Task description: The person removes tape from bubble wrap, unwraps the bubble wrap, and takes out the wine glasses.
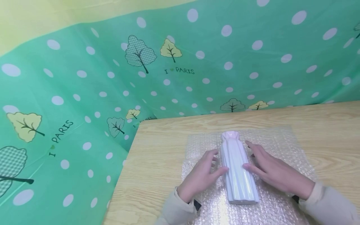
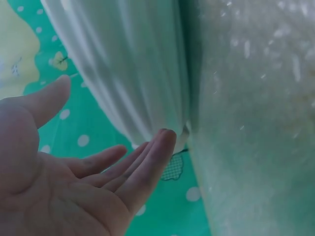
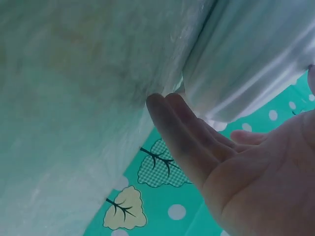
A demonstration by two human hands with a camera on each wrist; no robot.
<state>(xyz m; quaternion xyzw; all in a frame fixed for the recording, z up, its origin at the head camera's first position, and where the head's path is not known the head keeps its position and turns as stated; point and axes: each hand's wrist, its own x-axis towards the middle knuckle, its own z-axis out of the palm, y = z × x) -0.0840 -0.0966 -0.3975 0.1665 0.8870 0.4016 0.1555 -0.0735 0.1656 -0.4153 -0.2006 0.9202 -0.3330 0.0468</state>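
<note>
A white fluted vase (image 1: 238, 170) with a pinkish, narrowed neck lies on its side on a sheet of clear bubble wrap (image 1: 203, 143), its neck toward the far side. On the vase's left is my left hand (image 1: 200, 175), fingers loosely extended and thumb out near its side; the left wrist view shows the palm holding nothing. My right hand (image 1: 277, 172) is at the other side, its fingers stretched out along the vase (image 3: 246, 59). Its thumb reaches the vase's edge in the head view; whether it touches cannot be told.
The bubble wrap lies on a wood-grain table (image 1: 149, 162), whose left edge slants toward the near side. Behind and to the left hangs a green cloth (image 1: 180, 56) with white dots and printed trees. Pale sleeves (image 1: 178, 207) cover both forearms.
</note>
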